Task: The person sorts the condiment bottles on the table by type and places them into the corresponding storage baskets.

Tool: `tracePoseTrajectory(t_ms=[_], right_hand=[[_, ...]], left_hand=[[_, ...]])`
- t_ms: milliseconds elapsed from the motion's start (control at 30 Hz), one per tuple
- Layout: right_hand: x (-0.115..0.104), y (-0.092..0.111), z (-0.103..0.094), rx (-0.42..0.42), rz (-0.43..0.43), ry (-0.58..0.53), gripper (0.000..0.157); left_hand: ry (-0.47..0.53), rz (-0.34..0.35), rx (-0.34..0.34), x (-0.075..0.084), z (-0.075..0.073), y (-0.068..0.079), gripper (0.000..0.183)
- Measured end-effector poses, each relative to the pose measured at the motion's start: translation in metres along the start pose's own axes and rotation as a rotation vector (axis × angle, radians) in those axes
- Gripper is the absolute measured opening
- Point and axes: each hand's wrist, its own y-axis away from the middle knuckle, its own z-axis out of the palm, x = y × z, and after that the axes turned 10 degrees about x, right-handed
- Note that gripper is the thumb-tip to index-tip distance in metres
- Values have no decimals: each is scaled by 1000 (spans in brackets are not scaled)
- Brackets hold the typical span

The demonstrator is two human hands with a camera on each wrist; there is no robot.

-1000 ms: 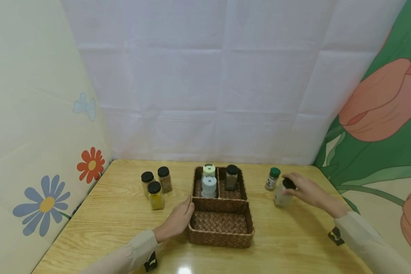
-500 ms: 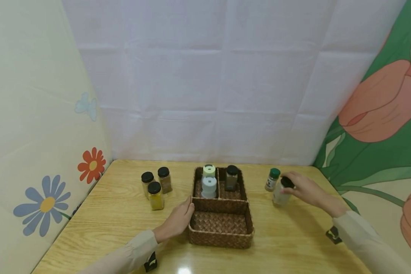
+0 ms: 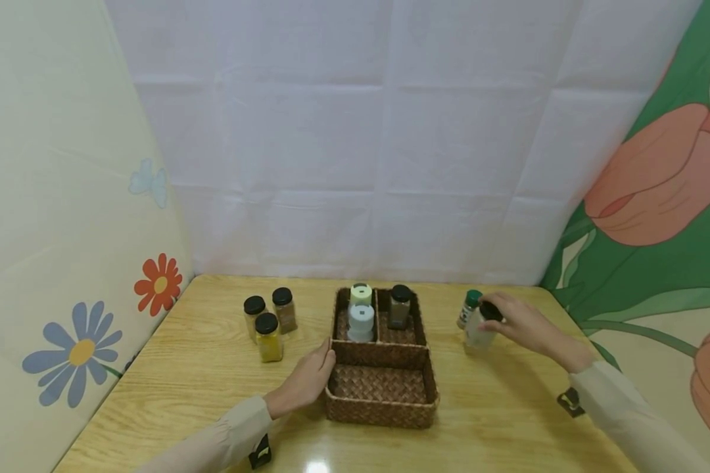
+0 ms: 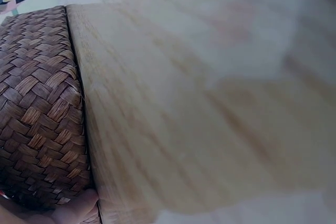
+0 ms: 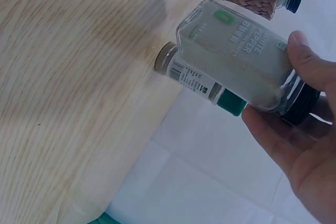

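Observation:
My right hand [image 3: 517,322] pinches a clear jar of white pepper [image 5: 231,53] near its black lid, between thumb and fingers. The jar is tilted in the right wrist view. Just behind it stands a green-capped shaker [image 3: 469,307], partly covered by the jar. At the left wall of a brown woven basket [image 3: 384,414] my left hand [image 3: 304,381] grips the rim; a fingertip shows against the outer weave in the left wrist view. In the basket's back left compartment stand two pale-capped bottles, one whitish [image 3: 361,322]. A black-lidded jar [image 3: 399,307] occupies the back right one.
Left of the basket, several black-lidded jars stand close together, among them a yellow one [image 3: 269,338] and a brown one [image 3: 284,310]. The basket's front compartment is bare inside. A white cloth [image 3: 361,164] hangs behind the wooden table [image 3: 213,368].
My right hand has shifted slightly left with the white pepper jar, which now covers part of the green-capped shaker. My left hand and the basket have stayed in place.

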Motion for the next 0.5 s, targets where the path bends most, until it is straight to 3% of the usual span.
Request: tracePoseTrajectory(t_ms=[200,500], right_hand=[[-4,-3,-1,-1,10,0,50],[-7,-8,0,81,-64,10,50]], left_hand=[[-2,-1,-2,-1,0,0,62],[5,-15,-16,-1,0,-1,64]])
